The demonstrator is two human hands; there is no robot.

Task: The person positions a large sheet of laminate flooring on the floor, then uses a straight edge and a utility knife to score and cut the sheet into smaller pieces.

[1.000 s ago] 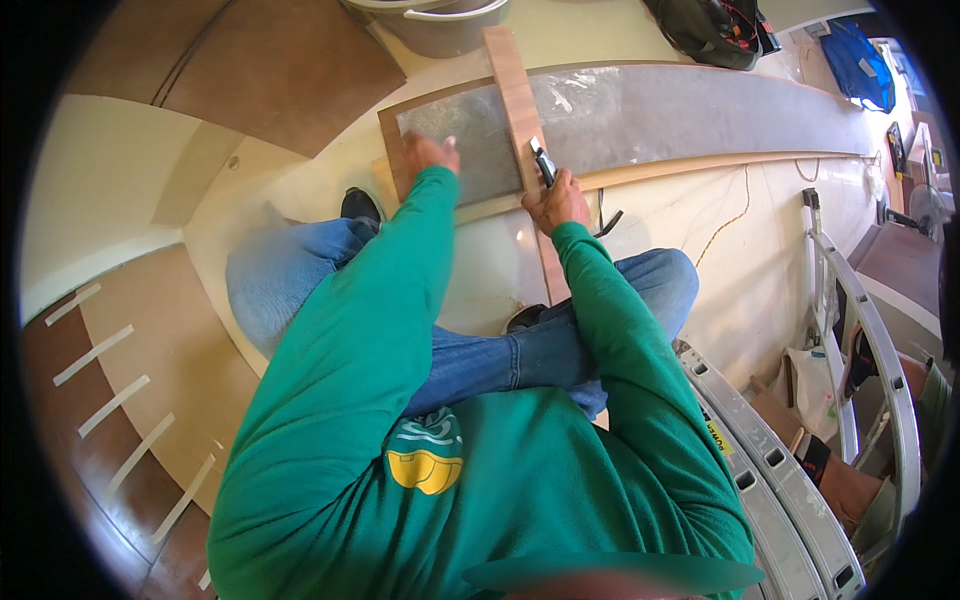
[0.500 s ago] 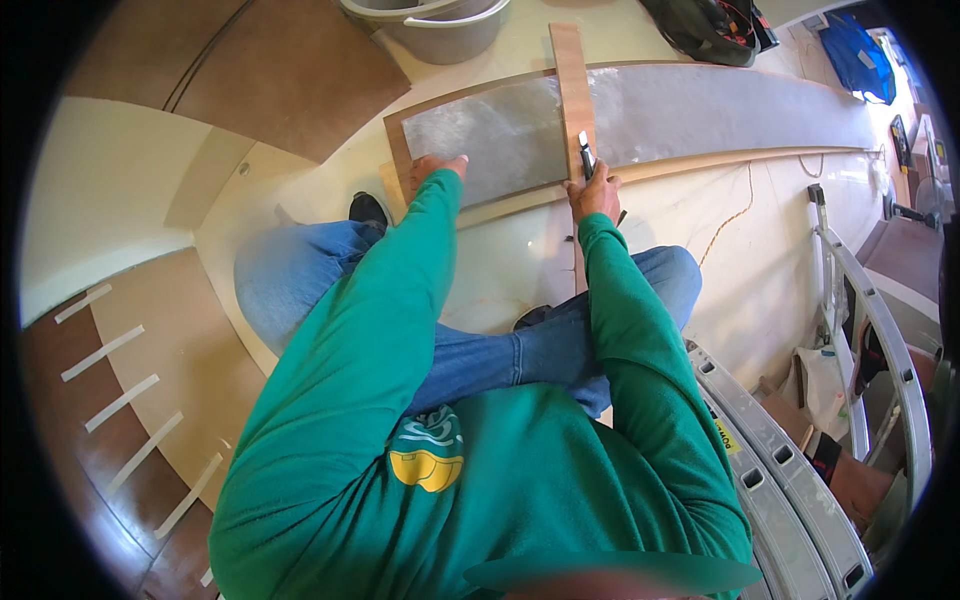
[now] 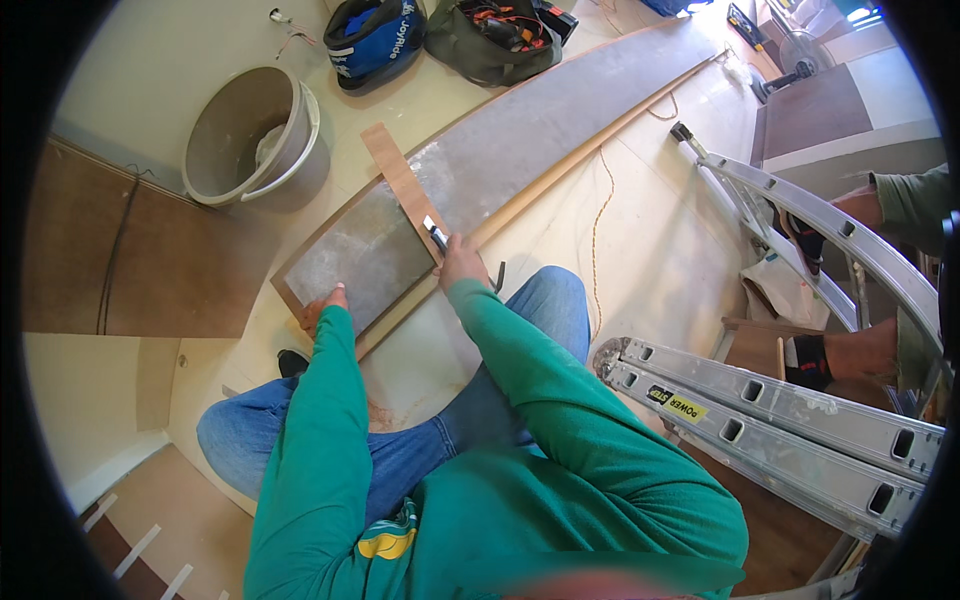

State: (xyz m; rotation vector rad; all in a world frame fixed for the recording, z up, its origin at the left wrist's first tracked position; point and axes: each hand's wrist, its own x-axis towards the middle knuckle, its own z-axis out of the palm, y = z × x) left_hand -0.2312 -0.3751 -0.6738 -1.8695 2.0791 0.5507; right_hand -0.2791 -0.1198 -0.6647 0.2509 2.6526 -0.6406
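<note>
A long grey panel [image 3: 560, 110] with a brown border lies across the floor in front of me. Over its near part rests a narrow brown wooden strip [image 3: 398, 178], laid crosswise. My right hand [image 3: 463, 262] is closed around a utility knife [image 3: 436, 234], beside the strip's near end at the panel's near edge. The knife's light tip points away from me over the strip. My left hand [image 3: 321, 304] grips the panel's left end, thumb on the grey face; the undersides of those fingers are hidden.
A grey bucket [image 3: 245, 135], a blue helmet [image 3: 372, 45] and an open tool bag [image 3: 490, 40] stand beyond the panel. At right are an aluminium ladder [image 3: 780, 400] and another person's leg [image 3: 860, 362]. A brown board [image 3: 150, 250] lies at left; a thin cord [image 3: 603, 215] crosses the floor.
My view has swung to the right, so the bucket, helmet and ladder show more fully. Both hands keep their places, the left at the panel's end, the right with the knife by the strip.
</note>
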